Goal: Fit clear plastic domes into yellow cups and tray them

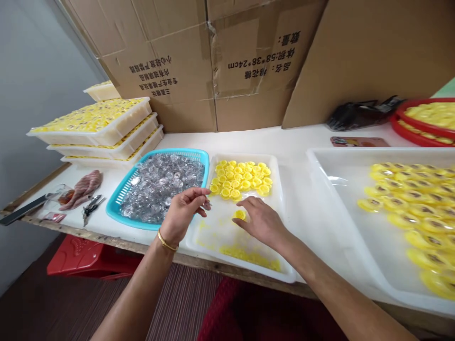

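My left hand [186, 208] is closed, fingers curled and pinched, with small clear plastic pieces [206, 205] at its fingertips. It hovers between the turquoise basket [117, 215] and the white tray [288, 265]. Over that tray, my right hand [263, 221] has its thumb and fingers around a small yellow cup [239, 215]; the exact contact is partly hidden. Several more yellow cups [246, 176] stand in rows at the tray's far end. A heap of shiny clear plastic pieces [159, 182] fills the basket.
Stacked white trays of yellow pieces [95, 118] stand at left, near pliers [92, 208] and a cloth [83, 187]. A larger tray [346, 237] at right holds rows of yellow pieces. Cardboard [249, 71] walls the back; a red basin [405, 116] and phone [359, 141] sit far right.
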